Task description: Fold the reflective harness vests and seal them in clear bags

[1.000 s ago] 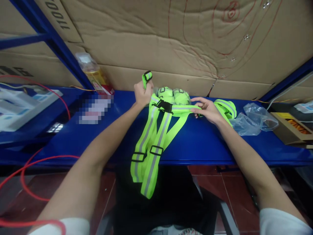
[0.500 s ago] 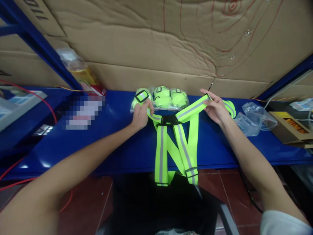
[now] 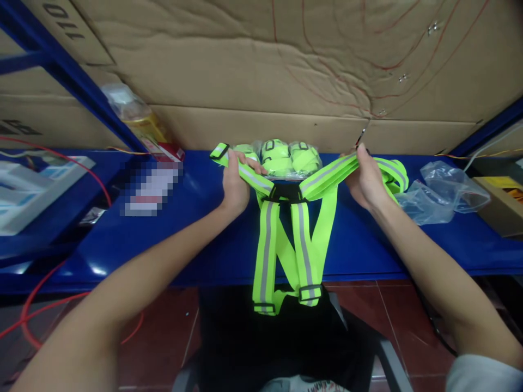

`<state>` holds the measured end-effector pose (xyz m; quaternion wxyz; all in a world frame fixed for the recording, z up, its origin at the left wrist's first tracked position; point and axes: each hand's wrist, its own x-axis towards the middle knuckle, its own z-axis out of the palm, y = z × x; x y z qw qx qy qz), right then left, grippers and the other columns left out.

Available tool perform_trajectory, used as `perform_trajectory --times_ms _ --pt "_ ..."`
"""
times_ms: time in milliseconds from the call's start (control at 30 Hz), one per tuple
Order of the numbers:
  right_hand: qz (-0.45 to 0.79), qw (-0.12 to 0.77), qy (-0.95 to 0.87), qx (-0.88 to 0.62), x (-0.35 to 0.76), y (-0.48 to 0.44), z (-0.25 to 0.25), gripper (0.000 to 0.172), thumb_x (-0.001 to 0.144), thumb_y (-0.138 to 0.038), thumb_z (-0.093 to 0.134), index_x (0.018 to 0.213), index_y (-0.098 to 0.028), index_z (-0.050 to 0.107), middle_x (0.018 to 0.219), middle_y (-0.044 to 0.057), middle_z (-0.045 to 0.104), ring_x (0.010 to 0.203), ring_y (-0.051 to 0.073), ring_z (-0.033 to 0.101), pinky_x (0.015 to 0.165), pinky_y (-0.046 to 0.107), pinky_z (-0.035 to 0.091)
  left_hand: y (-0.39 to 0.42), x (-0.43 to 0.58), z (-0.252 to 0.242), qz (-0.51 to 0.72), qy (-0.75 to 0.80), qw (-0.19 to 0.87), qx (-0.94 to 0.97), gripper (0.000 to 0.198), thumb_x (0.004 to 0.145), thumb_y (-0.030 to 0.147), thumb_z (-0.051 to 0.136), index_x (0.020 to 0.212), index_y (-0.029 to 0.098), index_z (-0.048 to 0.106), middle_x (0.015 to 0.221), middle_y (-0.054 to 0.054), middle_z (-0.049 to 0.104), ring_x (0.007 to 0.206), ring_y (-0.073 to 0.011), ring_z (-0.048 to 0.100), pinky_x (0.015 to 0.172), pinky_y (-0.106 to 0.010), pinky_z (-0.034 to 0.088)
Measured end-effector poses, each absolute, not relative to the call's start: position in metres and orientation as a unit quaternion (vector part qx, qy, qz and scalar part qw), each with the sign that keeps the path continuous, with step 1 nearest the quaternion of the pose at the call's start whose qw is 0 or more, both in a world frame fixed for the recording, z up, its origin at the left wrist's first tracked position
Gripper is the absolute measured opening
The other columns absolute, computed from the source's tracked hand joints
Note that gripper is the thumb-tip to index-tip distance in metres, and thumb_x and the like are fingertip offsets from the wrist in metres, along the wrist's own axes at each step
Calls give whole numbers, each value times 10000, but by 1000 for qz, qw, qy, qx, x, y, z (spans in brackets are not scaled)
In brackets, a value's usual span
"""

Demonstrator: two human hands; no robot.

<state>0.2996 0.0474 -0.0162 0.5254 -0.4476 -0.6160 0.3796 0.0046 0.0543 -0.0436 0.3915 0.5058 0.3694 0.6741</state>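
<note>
A neon-yellow reflective harness (image 3: pixel 267 245) with grey stripes and black buckles spreads between my hands, its lower straps hanging over the table's front edge. My left hand (image 3: pixel 237 182) is closed around its upper left strap, near the end with a black slider (image 3: pixel 222 151). On the other side my right hand (image 3: pixel 365 177) pinches the upper right strap, thumb on top; a loop of webbing (image 3: pixel 394 171) hangs out past the wrist. Behind the black centre joint (image 3: pixel 285 191) lie several bagged neon-yellow bundles (image 3: pixel 275 158).
The blue table (image 3: pixel 196 234) backs onto a cardboard panel (image 3: pixel 245 76). At the left stand a bottle (image 3: pixel 141 117) and a red box (image 3: pixel 169 151). Clear plastic bags (image 3: pixel 441 193) and a cardboard box (image 3: pixel 500 204) lie at the right. Red cables (image 3: pixel 28 310) run along the left.
The left strap end has swung left and down, with my left hand now further over the strap. My right hand has shifted right, its fingers closing on its strap. The view has turned slightly left.
</note>
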Motion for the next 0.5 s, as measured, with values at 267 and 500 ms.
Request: perform_trajectory --times_ms 267,500 --pt "470 533 -569 -414 297 45 -10 641 801 -944 603 1019 -342 577 623 -42 355 640 221 498 783 440 541 54 -7 -26 683 304 444 493 713 914 941 469 783 257 315 600 46 268 586 -185 517 741 -398 571" --pt "546 586 -501 -329 267 30 -18 552 796 -644 838 721 -278 432 652 -68 255 568 146 320 774 426 602 58 -18 -41 626 263 345 648 624 980 881 432 926 266 528 726 12 363 663 -175 444 660 -346 377"
